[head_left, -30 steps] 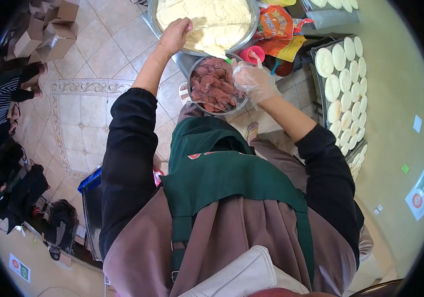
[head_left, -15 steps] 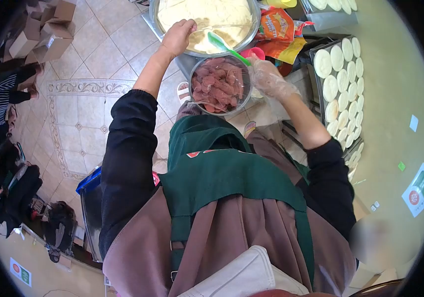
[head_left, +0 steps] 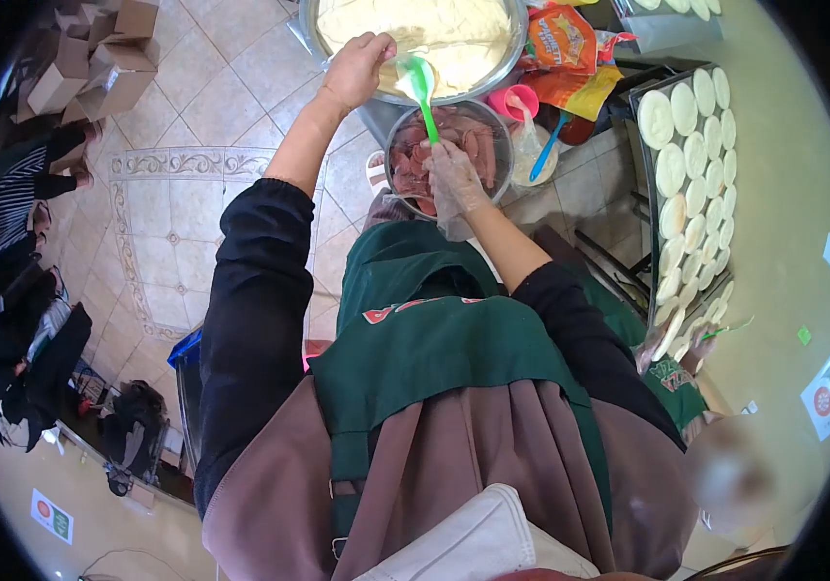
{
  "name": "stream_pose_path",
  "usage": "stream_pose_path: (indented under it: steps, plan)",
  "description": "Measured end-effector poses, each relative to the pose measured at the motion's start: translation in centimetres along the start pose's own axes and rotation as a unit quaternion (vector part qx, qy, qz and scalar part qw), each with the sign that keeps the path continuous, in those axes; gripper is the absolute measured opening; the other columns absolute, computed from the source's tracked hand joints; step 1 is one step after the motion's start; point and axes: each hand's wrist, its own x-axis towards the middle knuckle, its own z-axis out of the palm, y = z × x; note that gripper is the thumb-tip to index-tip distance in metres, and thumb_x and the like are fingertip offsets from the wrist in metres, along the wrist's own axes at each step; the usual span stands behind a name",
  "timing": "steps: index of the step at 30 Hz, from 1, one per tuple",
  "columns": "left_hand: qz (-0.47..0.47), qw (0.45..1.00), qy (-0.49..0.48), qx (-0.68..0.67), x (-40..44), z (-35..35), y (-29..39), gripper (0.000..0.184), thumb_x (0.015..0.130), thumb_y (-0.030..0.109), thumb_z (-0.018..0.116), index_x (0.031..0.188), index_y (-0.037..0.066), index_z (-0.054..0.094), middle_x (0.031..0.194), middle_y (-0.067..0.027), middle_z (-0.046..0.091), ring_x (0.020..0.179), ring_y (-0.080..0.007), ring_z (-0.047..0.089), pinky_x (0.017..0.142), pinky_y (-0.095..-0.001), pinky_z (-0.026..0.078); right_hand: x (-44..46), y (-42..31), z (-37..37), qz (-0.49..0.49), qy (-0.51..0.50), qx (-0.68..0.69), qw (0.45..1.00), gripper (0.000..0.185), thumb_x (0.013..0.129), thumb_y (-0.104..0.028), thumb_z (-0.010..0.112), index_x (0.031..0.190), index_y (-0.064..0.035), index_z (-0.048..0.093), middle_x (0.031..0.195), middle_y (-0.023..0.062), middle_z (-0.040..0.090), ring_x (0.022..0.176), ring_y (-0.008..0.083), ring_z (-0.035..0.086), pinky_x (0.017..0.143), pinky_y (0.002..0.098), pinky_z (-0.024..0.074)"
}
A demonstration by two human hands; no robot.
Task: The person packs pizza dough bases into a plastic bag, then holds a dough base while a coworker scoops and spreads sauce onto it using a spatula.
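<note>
My bare left hand (head_left: pixel 359 70) is closed in a pinch at the near rim of a large bowl (head_left: pixel 520 58) holding a pale creamy mixture (head_left: pixel 415 27). What its fingertips grip is too small to make out; something whitish and see-through shows beside them. My right hand (head_left: pixel 456 179), in a clear plastic glove, is shut on the handle of a green spatula (head_left: pixel 425 92). The spatula's head points away from me, close to my left fingertips. Beneath the right hand is a round tub (head_left: pixel 509 160) of reddish-brown sliced pieces (head_left: pixel 405 155), partly hidden by the hand.
Right of the tub are a pink cup (head_left: pixel 514 102), a blue-handled utensil (head_left: pixel 549 150) and an orange packet (head_left: pixel 562 41). A tray rack (head_left: pixel 643 145) bears several pale rounds (head_left: pixel 694 145). Another person's hands (head_left: pixel 696 349) work at its near end. Cardboard boxes (head_left: pixel 95 63) lie far left.
My right hand has moved left with the green spatula, from beside the tub to over it. The spatula now stands more upright in view. Another person's hands have appeared at the rack.
</note>
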Motion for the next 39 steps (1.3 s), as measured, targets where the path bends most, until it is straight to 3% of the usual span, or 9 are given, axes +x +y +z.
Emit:
stream_pose_path:
  steps: [2,15,18,20,21,28,30,32,39]
  plan:
    - [0.008,1.000,0.002,-0.001,-0.2,0.1,0.2,0.006,0.084,0.008,0.050,0.090,0.008,0.052,0.083,-0.0157,0.055,0.082,-0.0365,0.053,0.070,-0.0432,0.043,-1.7,-0.2,-0.4,0.051,-0.055,0.155,0.985,0.024,0.094,-0.028,0.046,0.105,-0.0096,0.056,0.061,-0.0032,0.046,0.045,0.0067,0.041,0.038,0.0214,0.0341]
    - [0.052,0.996,-0.015,0.073,-0.5,-0.1,0.8,0.011,0.080,0.001,0.054,0.089,0.006,0.055,0.081,-0.0122,0.055,0.080,-0.0306,0.054,0.070,-0.0365,0.044,-11.7,-4.9,-2.3,0.190,-0.039,0.168,0.967,0.020,0.093,-0.027,0.048,0.103,-0.0119,0.056,0.058,-0.0038,0.044,0.042,0.0063,0.037,0.037,0.0208,0.0292]
    - [0.068,0.994,-0.015,0.089,-1.0,-0.2,0.8,0.012,0.079,0.001,0.054,0.090,0.006,0.056,0.084,-0.0118,0.056,0.082,-0.0309,0.054,0.071,-0.0367,0.044,-12.2,-4.1,-3.4,0.139,-0.050,0.080,0.986,0.021,0.092,-0.024,0.047,0.107,-0.0100,0.054,0.062,0.0017,0.050,0.044,0.0141,0.045,0.040,0.0285,0.0356]
    - [0.080,0.992,-0.012,0.095,-1.4,-0.1,0.7,0.013,0.079,0.001,0.054,0.090,0.006,0.057,0.085,-0.0116,0.056,0.083,-0.0310,0.054,0.072,-0.0368,0.044,-11.5,-1.3,-4.1,-0.138,0.085,-0.196,0.967,0.024,0.092,-0.021,0.046,0.110,-0.0073,0.051,0.068,0.0123,0.055,0.053,0.0284,0.054,0.050,0.0395,0.0421]
    - [0.092,0.991,-0.010,0.100,-1.7,-0.1,0.7,0.015,0.077,0.001,0.054,0.090,0.006,0.058,0.085,-0.0113,0.056,0.082,-0.0308,0.054,0.072,-0.0368,0.044,-12.8,-4.9,-3.4,-0.160,0.116,-0.250,0.948,0.024,0.090,-0.018,0.045,0.111,-0.0057,0.050,0.076,0.0232,0.057,0.069,0.0410,0.057,0.062,0.0479,0.0426]
    - [0.143,0.980,-0.005,0.138,-3.3,-0.7,1.7,0.025,0.067,-0.002,0.055,0.090,0.007,0.060,0.086,-0.0090,0.057,0.083,-0.0284,0.055,0.073,-0.0360,0.045,-10.8,-8.2,-4.1,-0.270,0.175,-0.423,0.847,0.025,0.090,-0.015,0.044,0.113,-0.0077,0.051,0.083,0.0240,0.059,0.075,0.0421,0.058,0.065,0.0469,0.0450]
    - [0.147,0.978,-0.007,0.145,-3.8,-0.7,2.4,0.026,0.067,-0.002,0.055,0.090,0.007,0.060,0.086,-0.0090,0.057,0.084,-0.0280,0.055,0.074,-0.0358,0.045,-10.4,-8.6,-4.3,-0.232,0.165,-0.444,0.850,0.028,0.090,-0.015,0.043,0.116,-0.0078,0.050,0.087,0.0241,0.060,0.079,0.0427,0.058,0.067,0.0500,0.0443]
    - [0.155,0.976,-0.008,0.152,-4.7,-0.3,4.0,0.026,0.067,-0.003,0.054,0.090,0.007,0.060,0.086,-0.0089,0.057,0.084,-0.0276,0.055,0.074,-0.0357,0.045,-10.9,-8.0,-5.3,-0.308,0.178,-0.465,0.811,0.026,0.089,-0.014,0.042,0.112,-0.0056,0.051,0.080,0.0229,0.060,0.077,0.0406,0.058,0.066,0.0493,0.0451]
    - [0.170,0.974,-0.001,0.153,-6.0,0.8,6.2,0.026,0.065,-0.003,0.054,0.088,0.008,0.059,0.087,-0.0072,0.055,0.084,-0.0266,0.055,0.074,-0.0359,0.045,-11.7,-6.2,-6.5,-0.280,0.154,-0.495,0.808,0.026,0.090,-0.015,0.041,0.112,-0.0059,0.052,0.081,0.0213,0.060,0.076,0.0393,0.059,0.066,0.0488,0.0454]
